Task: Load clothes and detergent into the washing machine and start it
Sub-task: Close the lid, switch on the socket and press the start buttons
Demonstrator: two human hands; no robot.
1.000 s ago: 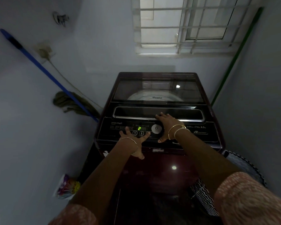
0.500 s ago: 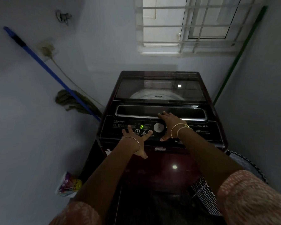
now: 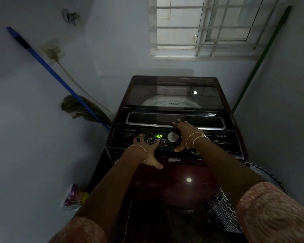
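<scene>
Head view, looking down into a dim, narrow room with pale blue-grey walls [image 3: 33, 137]. In the upper right of the frame, a window [image 3: 209, 27] behind a white metal grille, the only bright patch.

Centred against the far wall, a top-loading washing machine [image 3: 182, 172], boxy and glossy dark maroon, light spots mirrored on its front. On top, a closed smoked-glass lid [image 3: 174, 95] with a pale drum rim dimly visible through it, then a long chrome-edged handle recess [image 3: 156, 120]. Nearer the viewer, a black control panel [image 3: 128, 137] with a lit green display [image 3: 158, 136] reading 132, a round silver dial [image 3: 172, 137] to its right and small round numbered buttons [image 3: 163, 142] underneath.

At the left, a blue mop handle [image 3: 51, 72] slanting against the wall, its stringy grey-green mop head [image 3: 81, 107] beside the machine. At the right, a thin green pole [image 3: 260, 58] leaning in the corner. In the lower left, a crumpled colourful packet [image 3: 74, 197]; in the lower right, a black-and-white wavy-striped item [image 3: 223, 211], partly behind the arm.

Below the display, the left hand [image 3: 146, 151], fingers straight and fanned wide, one fingertip [image 3: 157, 141] touching the middle button. Just right of the dial, the right hand [image 3: 184, 134] with gold bangles [image 3: 195, 139], palm-down on the panel, fingers straight and close together, tips at the handle recess, thumb stretched back toward the viewer.
</scene>
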